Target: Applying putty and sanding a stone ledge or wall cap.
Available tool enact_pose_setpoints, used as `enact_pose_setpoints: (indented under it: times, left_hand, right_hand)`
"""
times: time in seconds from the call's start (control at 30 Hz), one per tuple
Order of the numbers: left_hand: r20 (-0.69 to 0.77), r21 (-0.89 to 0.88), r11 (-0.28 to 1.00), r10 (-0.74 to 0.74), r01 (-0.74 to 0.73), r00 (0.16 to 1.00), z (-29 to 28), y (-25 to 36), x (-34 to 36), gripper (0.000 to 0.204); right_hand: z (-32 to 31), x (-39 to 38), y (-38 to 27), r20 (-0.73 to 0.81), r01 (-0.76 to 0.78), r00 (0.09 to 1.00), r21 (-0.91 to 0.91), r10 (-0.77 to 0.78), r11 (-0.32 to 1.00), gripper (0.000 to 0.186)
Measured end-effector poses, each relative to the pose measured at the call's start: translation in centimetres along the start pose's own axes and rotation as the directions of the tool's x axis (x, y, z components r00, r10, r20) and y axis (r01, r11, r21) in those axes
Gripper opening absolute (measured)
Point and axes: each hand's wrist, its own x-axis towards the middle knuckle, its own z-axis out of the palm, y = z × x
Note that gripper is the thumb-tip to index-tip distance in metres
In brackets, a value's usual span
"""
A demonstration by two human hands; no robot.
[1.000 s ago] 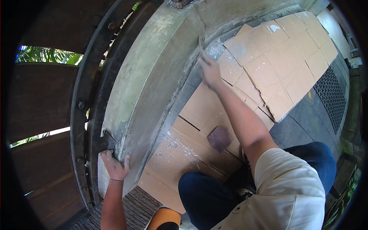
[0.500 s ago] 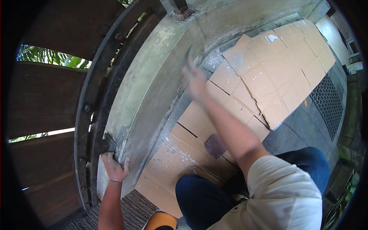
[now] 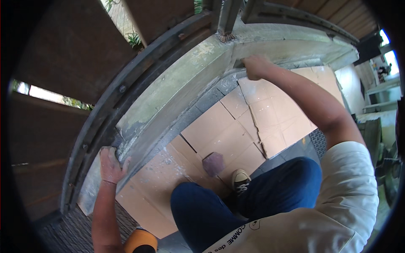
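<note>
My left hand [image 3: 113, 164] rests on the low concrete wall [image 3: 177, 99], near a chipped spot in its top edge. Its fingers lie on the ledge with the thumb spread apart on the inner face, and it holds nothing. Farther off to the right, my right hand [image 3: 256, 67] is closed against the wall's inner face, just past the bend below a metal post. A flat grey piece [image 3: 238, 63] shows at its fingertips; its kind is not clear. On the cardboard [image 3: 211, 130] before my knees lies a dark purplish-brown flat piece [image 3: 213, 164].
Dark boards in a curved metal frame [image 3: 122, 88] stand along the wall's outer side. Pale flakes are scattered over the cardboard. My shoe [image 3: 241, 181] is on it between my knees. An orange-and-black object [image 3: 140, 241] sits by my left forearm, near a ribbed mat [image 3: 69, 232].
My right hand has moved right along the wall, past the bend, and its fingers are now closed. My left hand stays on the ledge. The view has turned to the right.
</note>
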Motion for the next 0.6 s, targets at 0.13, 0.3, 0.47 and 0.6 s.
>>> enact_pose_setpoints:
  times: [0.13,0.3,0.47,0.6]
  left_hand:
    - [-0.027,0.021,1.0,0.014,-0.014,1.0,0.1,-0.4,-0.5,0.062]
    - [-0.036,0.008,0.999,0.045,-0.045,0.998,0.8,-0.2,0.3,0.062]
    - [0.024,-0.004,1.0,-0.02,0.02,1.0,0.0,-0.2,-0.9,0.062]
    - [0.046,-0.003,1.0,-0.031,0.031,0.998,-0.3,0.1,-0.1,0.061]
  right_hand:
    - [-7.7,-4.5,-0.8,-0.218,-0.045,0.974,0.081,0.061,0.996,0.029]
    - [-4.6,0.6,-0.2,-0.28,-0.165,0.937,0.17,0.208,0.971,0.042]
    - [-2.5,-1.8,-1.9,-0.363,-0.211,0.874,0.311,0.322,0.926,0.042]
    - [-4.1,-1.2,0.7,-0.388,-0.179,0.861,0.375,0.329,0.91,0.039]
